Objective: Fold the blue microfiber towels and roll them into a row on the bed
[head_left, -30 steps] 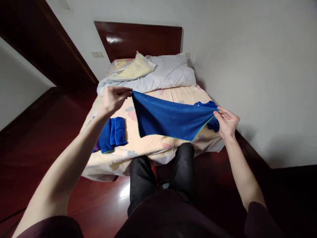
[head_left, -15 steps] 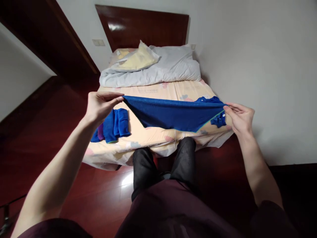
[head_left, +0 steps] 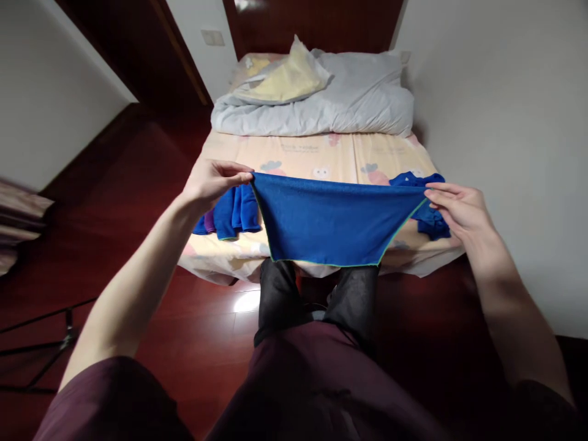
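A blue towel (head_left: 335, 223) with green-edged sides hangs stretched between my two hands, its lower edge hanging before my knees. My left hand (head_left: 214, 182) pinches its upper left corner between thumb and fingers. At the upper right corner, my right hand (head_left: 462, 205) grips the cloth the same way. Behind the left wrist, a row of folded blue towels (head_left: 225, 214) lies on the bed, with one purple piece (head_left: 209, 222) among them. Crumpled blue cloth (head_left: 434, 226) rests on the bed behind my right hand, partly hidden by it and by the towel.
The bed (head_left: 257, 147) has a peach patterned sheet, and a white quilt (head_left: 362, 98) with a pale yellow pillow (head_left: 289, 76) lies at its far end. A wall (head_left: 505, 92) runs along the right. Thin black stand legs (head_left: 64, 343) are on the floor at lower left.
The towel's lower edge has dropped and swung nearer, so more of its face shows. Both hands keep their corners. The view has tilted down and turned slightly left.
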{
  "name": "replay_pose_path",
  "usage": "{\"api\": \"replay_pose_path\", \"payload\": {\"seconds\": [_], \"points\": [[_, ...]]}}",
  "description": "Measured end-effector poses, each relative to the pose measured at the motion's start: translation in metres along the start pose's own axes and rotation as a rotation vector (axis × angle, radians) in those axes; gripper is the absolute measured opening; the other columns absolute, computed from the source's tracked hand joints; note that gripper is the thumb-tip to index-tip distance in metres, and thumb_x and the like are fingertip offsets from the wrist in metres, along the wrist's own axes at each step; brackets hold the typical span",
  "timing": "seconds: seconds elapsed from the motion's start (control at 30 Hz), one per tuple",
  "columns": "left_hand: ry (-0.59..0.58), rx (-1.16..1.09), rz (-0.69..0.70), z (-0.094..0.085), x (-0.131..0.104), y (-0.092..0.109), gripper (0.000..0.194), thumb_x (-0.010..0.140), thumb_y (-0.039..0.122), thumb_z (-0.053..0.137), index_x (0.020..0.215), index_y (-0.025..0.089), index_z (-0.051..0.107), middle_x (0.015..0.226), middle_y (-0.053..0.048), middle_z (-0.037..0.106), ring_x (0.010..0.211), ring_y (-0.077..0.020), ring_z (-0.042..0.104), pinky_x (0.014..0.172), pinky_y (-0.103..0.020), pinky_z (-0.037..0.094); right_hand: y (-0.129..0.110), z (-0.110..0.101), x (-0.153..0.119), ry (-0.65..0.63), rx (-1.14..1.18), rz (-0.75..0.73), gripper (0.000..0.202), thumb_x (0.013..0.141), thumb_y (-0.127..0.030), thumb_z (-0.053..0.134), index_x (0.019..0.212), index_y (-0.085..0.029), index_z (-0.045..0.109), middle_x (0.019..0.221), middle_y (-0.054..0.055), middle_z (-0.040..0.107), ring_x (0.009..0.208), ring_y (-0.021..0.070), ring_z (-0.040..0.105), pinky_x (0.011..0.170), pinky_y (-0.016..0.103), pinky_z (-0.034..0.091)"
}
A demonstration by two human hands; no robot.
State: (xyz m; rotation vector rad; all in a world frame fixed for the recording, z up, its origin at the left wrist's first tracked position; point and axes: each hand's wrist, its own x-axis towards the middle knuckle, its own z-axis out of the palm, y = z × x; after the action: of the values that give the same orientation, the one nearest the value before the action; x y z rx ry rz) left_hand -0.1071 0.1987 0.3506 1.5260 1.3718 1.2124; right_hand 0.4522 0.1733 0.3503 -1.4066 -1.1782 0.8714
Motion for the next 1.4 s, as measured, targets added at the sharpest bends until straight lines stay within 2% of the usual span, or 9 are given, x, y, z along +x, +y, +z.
{"api": "replay_pose_path", "payload": {"seconds": [0.2,0.33,0.43,0.57,0.7,0.9,0.97,1.1,1.4], "points": [[0.037,0.048,-0.055,0.022,0.065,-0.044,0.049,0.06,0.046,0.097,0.091,0.011,0.082,0.086,-0.009,0.079,0.087,-0.0236,0.073,0.089,-0.038,0.06,0.031,0.059,0.074,0.043,-0.072,-0.002,0.047,0.058,-0.037,0.103,0.091,-0.016,0.077,0.081,0.005,0.076,0.069,0.0162,0.069,0.063,0.029,0.061],[0.133,0.087,0.096,0.03,0.11,-0.049,0.048,0.066,0.048,0.093,0.092,0.01,0.08,0.093,-0.013,0.08,0.093,-0.0251,0.073,0.089,-0.036,0.058,0.041,0.085,0.114,0.119,-0.085,-0.193,0.045,0.067,-0.045,0.097,0.097,-0.02,0.074,0.089,0.007,0.077,0.091,0.0243,0.074,0.078,0.036,0.065],[0.225,0.138,0.234,0.029,0.121,-0.054,0.046,0.075,0.051,0.086,0.098,0.012,0.08,0.101,-0.013,0.08,0.1,-0.0246,0.073,0.093,-0.034,0.055,0.053,0.091,0.123,0.132,-0.055,-0.297,0.039,0.074,-0.05,0.092,0.096,-0.025,0.071,0.093,0.008,0.077,0.1,0.0265,0.073,0.085,0.04,0.065],[0.241,0.242,0.259,0.03,0.094,-0.092,0.037,0.081,0.047,0.08,0.1,0.016,0.082,0.102,-0.01,0.08,0.103,-0.0233,0.07,0.096,-0.033,0.052,0.1,0.09,0.108,0.13,-0.023,-0.28,0.046,0.065,-0.049,0.095,0.092,-0.021,0.069,0.091,0.005,0.076,0.088,0.0212,0.071,0.083,0.038,0.062],[0.178,0.321,0.192,0.05,0.04,-0.162,0.026,0.081,0.042,0.078,0.092,0.02,0.084,0.095,-0.009,0.076,0.1,-0.0241,0.066,0.095,-0.034,0.051,0.177,0.093,0.071,0.021,-0.047,-0.104,0.052,0.054,-0.048,0.098,0.087,-0.018,0.07,0.084,0.003,0.075,0.076,0.0164,0.067,0.078,0.032,0.058],[-0.205,0.384,-0.146,0.081,-0.023,-0.257,0.017,0.064,0.033,0.088,0.076,0.023,0.082,0.077,-0.009,0.072,0.092,-0.0296,0.067,0.087,-0.036,0.052,0.264,0.101,0.02,-0.292,-0.194,0.293,0.044,0.048,-0.044,0.1,0.067,-0.018,0.07,0.072,0.007,0.075,0.072,0.0207,0.067,0.072,0.033,0.056],[-0.239,0.326,-0.267,0.085,-0.033,-0.274,0.028,0.06,0.037,0.089,0.083,0.023,0.082,0.081,-0.009,0.077,0.091,-0.0314,0.071,0.082,-0.034,0.053,0.275,0.104,0.013,-0.322,-0.179,0.359,0.039,0.052,-0.039,0.099,0.067,-0.018,0.07,0.073,0.008,0.076,0.074,0.0212,0.069,0.07,0.031,0.055],[-0.056,0.202,-0.395,0.094,-0.041,-0.293,0.052,0.061,0.05,0.088,0.102,0.019,0.078,0.09,-0.011,0.081,0.091,-0.031,0.075,0.075,-0.032,0.055,0.281,0.112,0.01,-0.176,-0.124,0.39,0.034,0.056,-0.031,0.096,0.073,-0.018,0.069,0.077,0.008,0.077,0.072,0.0196,0.068,0.059,0.026,0.05],[0.147,-0.08,-0.489,0.107,-0.048,-0.305,0.083,0.047,0.064,0.09,0.109,0.015,0.068,0.083,-0.01,0.076,0.067,-0.0195,0.067,0.056,-0.026,0.046,0.277,0.109,0.004,-0.076,-0.128,0.368,0.049,0.051,-0.049,0.093,0.071,-0.02,0.06,0.067,0.003,0.069,0.059,0.0141,0.056,0.05,0.023,0.041]]}}
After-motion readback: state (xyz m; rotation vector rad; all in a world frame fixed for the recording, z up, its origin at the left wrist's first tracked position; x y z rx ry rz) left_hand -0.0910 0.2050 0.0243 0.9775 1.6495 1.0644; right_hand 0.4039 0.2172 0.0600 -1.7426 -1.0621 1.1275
